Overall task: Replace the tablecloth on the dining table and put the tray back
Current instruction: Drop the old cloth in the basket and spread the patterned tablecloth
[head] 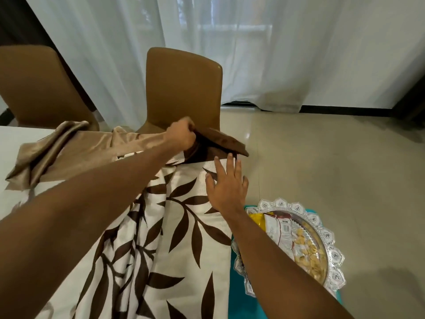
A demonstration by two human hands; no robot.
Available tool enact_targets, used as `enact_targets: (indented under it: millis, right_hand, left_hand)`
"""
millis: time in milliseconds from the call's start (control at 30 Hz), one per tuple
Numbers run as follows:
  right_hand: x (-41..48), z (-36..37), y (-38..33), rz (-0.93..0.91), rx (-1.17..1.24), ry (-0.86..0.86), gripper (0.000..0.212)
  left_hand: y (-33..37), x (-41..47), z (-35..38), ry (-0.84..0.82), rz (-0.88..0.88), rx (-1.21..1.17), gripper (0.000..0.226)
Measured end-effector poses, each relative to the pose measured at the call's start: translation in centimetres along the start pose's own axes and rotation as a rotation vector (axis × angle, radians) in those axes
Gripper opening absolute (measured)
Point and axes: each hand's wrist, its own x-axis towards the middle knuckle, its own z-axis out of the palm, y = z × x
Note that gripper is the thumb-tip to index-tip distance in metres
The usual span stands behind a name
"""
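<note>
A leaf-patterned tablecloth (161, 226), cream woven fabric with dark brown leaves, lay rumpled across the table (11, 143). The left hand (181, 134) pinched a folded dark brown cloth (220, 141) at the table's far right corner. The right hand (226, 185) rested flat with fingers spread on the tablecloth's edge. A shiny tan satin cloth (69, 150) lay bunched at the far left. A scalloped silver tray (317, 247) holding snack packets sat low at the right on a teal surface (232, 284).
</note>
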Motion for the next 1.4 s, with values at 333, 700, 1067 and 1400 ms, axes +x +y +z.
enact_targets:
  millis: [333, 700, 1067, 1400]
  right_hand:
    - [3.6, -1.8, -2.1, 0.047, -0.166, 0.075, 0.049]
    - [5.0, 1.5, -3.9, -0.151, -0.219, -0.047, 0.069]
    - [5.9, 0.2, -4.4, -0.100, -0.247, -0.179, 0.070]
    - [-0.2, 5.0, -12.7, -0.341, -0.220, -0.197, 0.068]
  left_hand:
    - [-8.7, 3.1, -7.6, 0.553, -0.477, -0.543, 0.039]
    - [-8.8, -1.6, -0.2, 0.086, -0.115, 0.329, 0.073]
    - [-19.6, -4.3, -14.1, 0.518, -0.331, -0.205, 0.044]
    - [-21.0, -15.6, -7.6, 0.176, -0.480, 0.098, 0.107]
